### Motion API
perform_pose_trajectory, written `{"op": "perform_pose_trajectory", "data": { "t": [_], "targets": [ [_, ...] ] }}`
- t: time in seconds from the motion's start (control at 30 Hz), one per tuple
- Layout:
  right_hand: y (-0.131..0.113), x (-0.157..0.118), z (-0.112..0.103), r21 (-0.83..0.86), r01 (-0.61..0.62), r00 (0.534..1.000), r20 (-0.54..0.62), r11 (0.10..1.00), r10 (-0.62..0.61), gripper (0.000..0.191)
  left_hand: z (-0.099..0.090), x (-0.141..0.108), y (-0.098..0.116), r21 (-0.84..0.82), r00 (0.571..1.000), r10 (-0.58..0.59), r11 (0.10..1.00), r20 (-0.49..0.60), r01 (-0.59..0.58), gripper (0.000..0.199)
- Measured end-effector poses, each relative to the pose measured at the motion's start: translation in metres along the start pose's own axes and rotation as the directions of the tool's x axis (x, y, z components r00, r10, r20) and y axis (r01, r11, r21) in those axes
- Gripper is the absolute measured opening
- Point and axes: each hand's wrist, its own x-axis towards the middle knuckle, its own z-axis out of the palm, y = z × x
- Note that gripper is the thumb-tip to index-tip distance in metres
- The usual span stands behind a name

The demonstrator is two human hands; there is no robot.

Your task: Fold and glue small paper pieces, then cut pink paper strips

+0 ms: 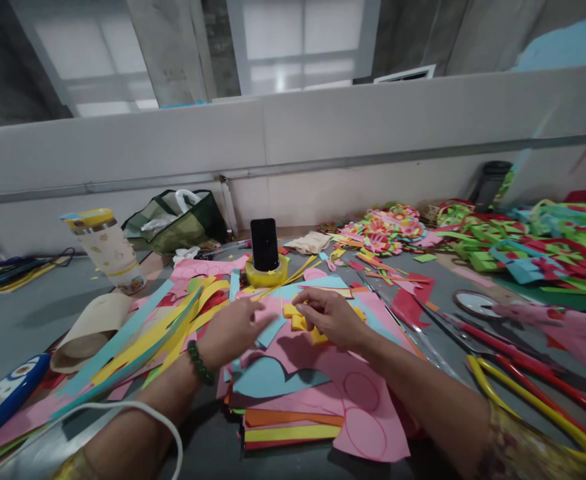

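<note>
Yellow pieces (297,323) on pink sheet (317,370), partly beneath right hand (331,316), the nearer; long axis unclear | Left hand (237,331) apart, to their left, fingers blurred | Right fingers curled; we cannot tell either grip

A flat grey table (27,313) is carrying stacked multicoloured paper sheets (283,380) near centre and a cream cylindrical tumbler (103,252) far left.

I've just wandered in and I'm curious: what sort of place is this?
Probably a paper-craft workspace: there's stacked coloured paper, scissors at the right, and heaped flower-like paper pieces further back.
</note>
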Motion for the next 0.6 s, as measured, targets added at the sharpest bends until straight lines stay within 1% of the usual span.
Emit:
{"op": "perform_pose_trajectory", "data": {
  "t": [0.07, 0.1, 0.17, 0.23, 0.3, 0.37, 0.47, 0.53, 0.6],
  "targets": [
    [0.001, 0.000, 0.000, -0.006, -0.001, 1.000, -0.001, 1.000, 0.001, 0.019, -0.010, 0.010, -0.021, -0.027, 0.991, -0.122, 0.992, -0.053, 0.121, 0.038],
    [0.001, 0.000, 0.000, -0.010, -0.001, 1.000, 0.003, 1.000, 0.001, 0.019, -0.014, 0.015, -0.032, -0.036, 0.984, -0.171, 0.985, -0.044, 0.170, 0.038],
    [0.001, 0.000, 0.001, -0.018, -0.010, 1.000, 0.016, 1.000, 0.010, 0.019, -0.016, 0.022, -0.050, -0.066, 0.969, -0.247, 0.967, 0.021, 0.247, 0.033],
    [0.001, 0.000, 0.002, -0.026, -0.032, 0.999, 0.028, 0.999, 0.033, 0.020, -0.013, 0.026, -0.063, -0.121, 0.952, -0.288, 0.947, 0.102, 0.299, 0.026],
    [0.001, 0.000, 0.003, -0.036, -0.052, 0.998, 0.031, 0.998, 0.053, 0.021, -0.008, 0.026, -0.070, -0.204, 0.940, -0.293, 0.923, 0.174, 0.325, 0.026],
    [0.003, 0.000, 0.003, -0.054, -0.063, 0.997, 0.036, 0.997, 0.065, 0.021, -0.005, 0.025, -0.072, -0.310, 0.934, -0.274, 0.889, 0.230, 0.337, 0.032],
    [0.007, 0.001, 0.002, -0.077, -0.072, 0.996, 0.055, 0.994, 0.076, 0.022, -0.007, 0.023, -0.072, -0.480, 0.937, -0.229, 0.812, 0.262, 0.333, 0.044],
    [0.009, 0.002, 0.003, -0.115, -0.085, 0.991, 0.090, 0.990, 0.096, 0.024, -0.011, 0.022, -0.070, -0.569, 0.943, -0.188, 0.758, 0.275, 0.318, 0.043],
    [0.009, 0.001, 0.003, -0.223, -0.064, 0.986, 0.133, 0.973, 0.096, 0.026, -0.014, 0.020, -0.068, -0.621, 0.941, -0.133, 0.721, 0.311, 0.307, 0.039]
  ]
}}
